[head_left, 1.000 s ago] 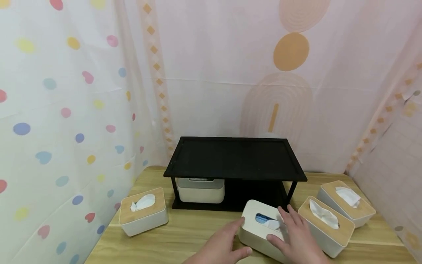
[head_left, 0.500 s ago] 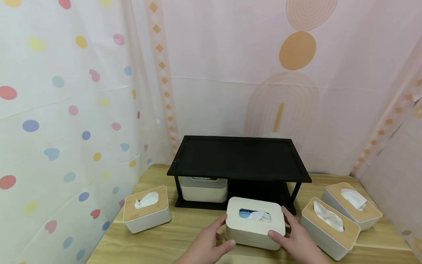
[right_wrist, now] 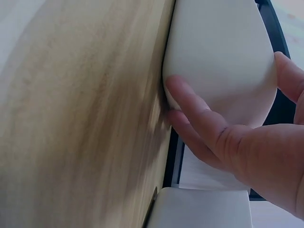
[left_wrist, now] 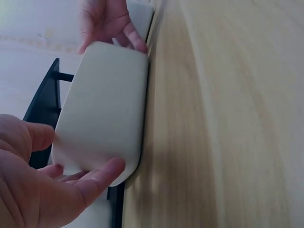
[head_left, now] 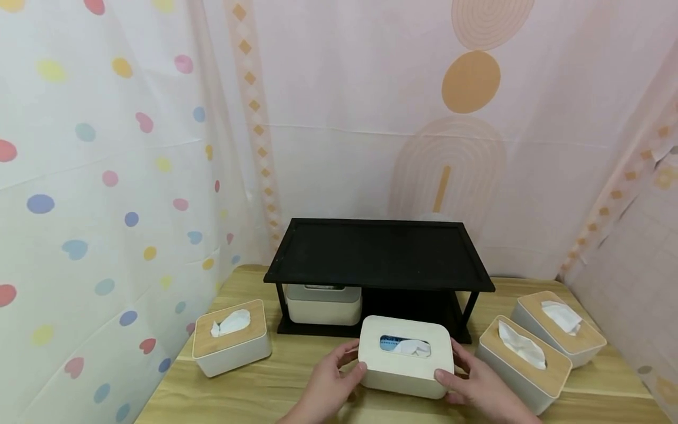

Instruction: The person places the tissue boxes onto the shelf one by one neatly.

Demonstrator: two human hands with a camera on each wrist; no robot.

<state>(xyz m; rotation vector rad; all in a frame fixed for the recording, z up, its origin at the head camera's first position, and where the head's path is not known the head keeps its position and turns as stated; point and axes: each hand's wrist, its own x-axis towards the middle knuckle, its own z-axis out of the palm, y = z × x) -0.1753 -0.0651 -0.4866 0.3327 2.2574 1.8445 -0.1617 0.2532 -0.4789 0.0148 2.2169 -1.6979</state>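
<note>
A cream tissue box with rounded corners sits low at the table in front of the black rack, its long side facing me. White tissue and a blue pack show through the oval opening in its lid. My left hand holds its left end, thumb at the front corner and fingers round the side. At the other end my right hand grips it, thumb on the front top edge. In the left wrist view both hands flank the box. The right wrist view shows right fingers along the box's lower edge.
A black two-level rack stands behind; a grey-lidded tissue box is on its lower shelf at left. One wood-topped tissue box is at the left. Two more, a nearer one and a farther one, are right.
The cream tissue box has shifted left and turned from a slant to nearly square with the rack. My hands moved with it and now hold both ends more closely.
</note>
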